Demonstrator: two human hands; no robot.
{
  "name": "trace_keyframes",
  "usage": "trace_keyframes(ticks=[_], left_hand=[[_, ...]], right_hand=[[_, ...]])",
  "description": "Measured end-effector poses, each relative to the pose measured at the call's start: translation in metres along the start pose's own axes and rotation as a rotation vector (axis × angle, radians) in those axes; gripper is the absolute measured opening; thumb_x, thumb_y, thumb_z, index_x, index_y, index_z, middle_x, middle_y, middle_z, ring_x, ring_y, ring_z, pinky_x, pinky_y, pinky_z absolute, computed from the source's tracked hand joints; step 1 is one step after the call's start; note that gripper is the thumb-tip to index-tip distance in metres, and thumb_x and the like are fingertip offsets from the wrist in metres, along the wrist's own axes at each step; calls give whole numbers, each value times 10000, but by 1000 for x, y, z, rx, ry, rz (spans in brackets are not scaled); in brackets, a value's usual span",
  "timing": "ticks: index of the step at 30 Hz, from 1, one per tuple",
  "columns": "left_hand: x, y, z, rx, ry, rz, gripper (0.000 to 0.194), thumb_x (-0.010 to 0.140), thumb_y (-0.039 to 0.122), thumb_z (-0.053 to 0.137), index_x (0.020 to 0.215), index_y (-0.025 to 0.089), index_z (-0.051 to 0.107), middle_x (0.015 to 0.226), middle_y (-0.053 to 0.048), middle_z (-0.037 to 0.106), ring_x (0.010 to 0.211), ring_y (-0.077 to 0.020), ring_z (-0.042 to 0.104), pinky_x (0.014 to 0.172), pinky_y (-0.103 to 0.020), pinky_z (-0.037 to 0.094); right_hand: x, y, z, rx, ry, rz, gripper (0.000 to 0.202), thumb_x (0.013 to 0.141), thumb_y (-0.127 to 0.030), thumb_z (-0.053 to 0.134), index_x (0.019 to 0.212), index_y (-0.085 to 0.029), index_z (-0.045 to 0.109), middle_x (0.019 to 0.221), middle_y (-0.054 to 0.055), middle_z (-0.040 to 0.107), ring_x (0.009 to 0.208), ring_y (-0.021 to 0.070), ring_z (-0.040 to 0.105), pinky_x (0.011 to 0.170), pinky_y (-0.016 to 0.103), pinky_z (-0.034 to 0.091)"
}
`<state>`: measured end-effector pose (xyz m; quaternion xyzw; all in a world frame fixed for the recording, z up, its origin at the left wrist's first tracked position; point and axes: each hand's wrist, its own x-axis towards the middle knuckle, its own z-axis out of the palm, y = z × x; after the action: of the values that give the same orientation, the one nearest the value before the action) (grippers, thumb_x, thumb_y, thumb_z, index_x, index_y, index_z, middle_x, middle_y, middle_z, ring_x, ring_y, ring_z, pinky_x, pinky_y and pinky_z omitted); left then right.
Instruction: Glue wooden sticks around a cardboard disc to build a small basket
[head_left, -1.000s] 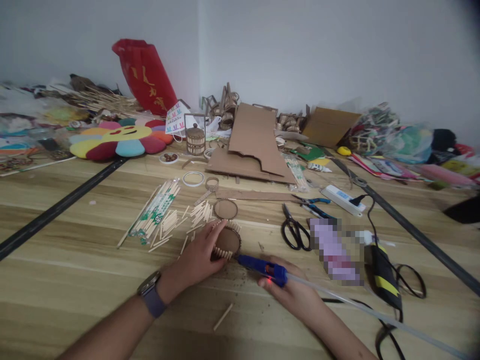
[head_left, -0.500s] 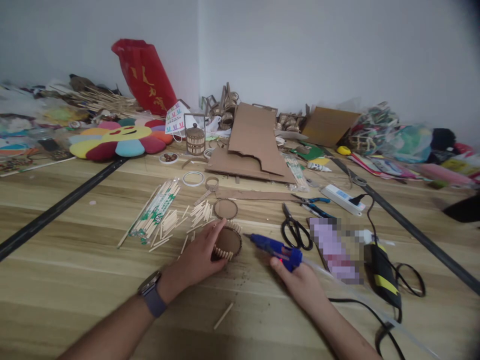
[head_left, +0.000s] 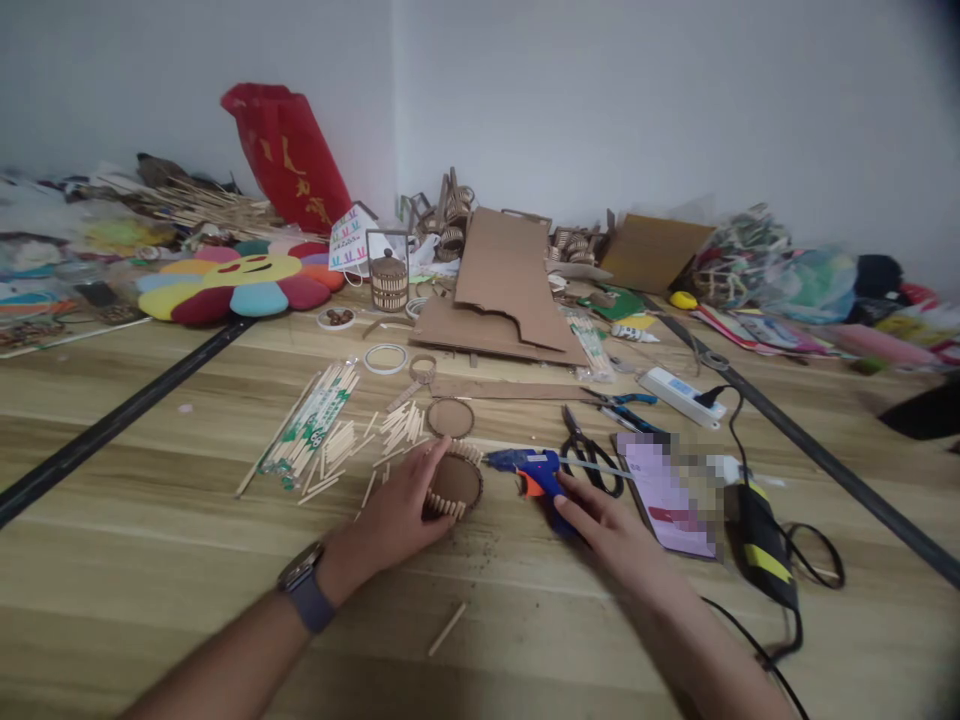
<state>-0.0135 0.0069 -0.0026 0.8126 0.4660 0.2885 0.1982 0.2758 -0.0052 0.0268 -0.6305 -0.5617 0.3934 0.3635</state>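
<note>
A round brown cardboard piece (head_left: 459,482) edged with short wooden sticks lies on the wooden table. My left hand (head_left: 405,500) is curved round its left side, thumb at the near edge and fingers at the far edge. In my right hand (head_left: 600,525) is a blue glue gun (head_left: 536,468) with an orange trigger, lying on its side, its nozzle close to the right rim of the piece. A second cardboard disc (head_left: 451,417) lies just behind. Loose short sticks (head_left: 337,450) are left of my left hand, beside bagged sticks (head_left: 319,420).
Black scissors (head_left: 592,455), pliers (head_left: 626,402) and a purple-screened phone (head_left: 667,495) lie right of the glue gun. A white power strip (head_left: 682,397) is behind them. Cut cardboard (head_left: 502,280) and a small lidded stick bucket (head_left: 388,280) stand farther back. One stick (head_left: 447,629) lies in front.
My right hand has turned the glue gun so its orange trigger shows, and its nozzle is nearer the stick-edged piece. My left hand has stayed in place.
</note>
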Motion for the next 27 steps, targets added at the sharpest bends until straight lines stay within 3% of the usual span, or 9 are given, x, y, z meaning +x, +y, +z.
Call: trace_keyframes(ticks=[3, 9, 12, 14, 17, 20, 27], left_hand=[[0, 0, 0, -8, -2, -6, 900, 782, 160, 665, 1542, 246, 189, 1537, -148, 415, 1442, -324, 386, 1166, -549, 375], [1, -2, 1, -3, -11, -6, 917, 783, 160, 668, 1542, 258, 164, 1556, -146, 391, 1449, -323, 372, 1174, -559, 355], [0, -3, 2, -6, -13, -1, 917, 781, 168, 675, 1540, 250, 169, 1560, -148, 382, 1455, -325, 361, 1178, -554, 351], [0, -3, 2, -6, -5, -1, 911, 784, 168, 669, 1541, 254, 170, 1559, -142, 387, 1457, -324, 359, 1181, -548, 349], [0, -1, 0, -2, -1, -7, 913, 788, 161, 665, 1544, 271, 165, 1556, -126, 392, 1462, -320, 349, 1184, -545, 347], [0, 0, -1, -3, -4, -6, 926, 786, 161, 673, 1547, 282, 161, 1554, -121, 396, 1463, -322, 348, 1181, -550, 349], [0, -1, 0, -9, -5, -20, 909, 778, 158, 679, 1542, 257, 196, 1558, -141, 385, 1457, -327, 357, 1182, -545, 347]], right_hand=[[-5, -1, 0, -311, -40, -144, 550, 816, -512, 619, 1220, -147, 698, 1242, 176, 704, 1147, 350, 651, 983, 481, 507], [-24, -20, 11, -694, 112, -648, 289, 964, -310, 509, 1116, -157, 702, 1062, 154, 728, 978, 293, 672, 840, 427, 539], [-43, -38, 28, -729, -149, -992, 218, 1002, -180, 470, 1032, -197, 685, 925, 72, 743, 843, 197, 661, 758, 304, 513], [-57, -45, 47, -811, -333, -1147, 138, 977, -186, 536, 980, -194, 673, 870, 47, 744, 788, 190, 645, 709, 302, 497], [-74, -46, 80, -906, -461, -1246, 83, 929, -257, 610, 919, -196, 666, 728, 11, 720, 658, 185, 598, 563, 308, 458], [-81, -43, 102, -987, -465, -1259, 117, 914, -330, 612, 885, -234, 672, 618, -10, 676, 569, 193, 546, 506, 317, 422], [-71, -43, 103, -1020, -421, -1170, 87, 844, -273, 690, 846, -192, 659, 731, 18, 703, 653, 204, 574, 573, 346, 434]])
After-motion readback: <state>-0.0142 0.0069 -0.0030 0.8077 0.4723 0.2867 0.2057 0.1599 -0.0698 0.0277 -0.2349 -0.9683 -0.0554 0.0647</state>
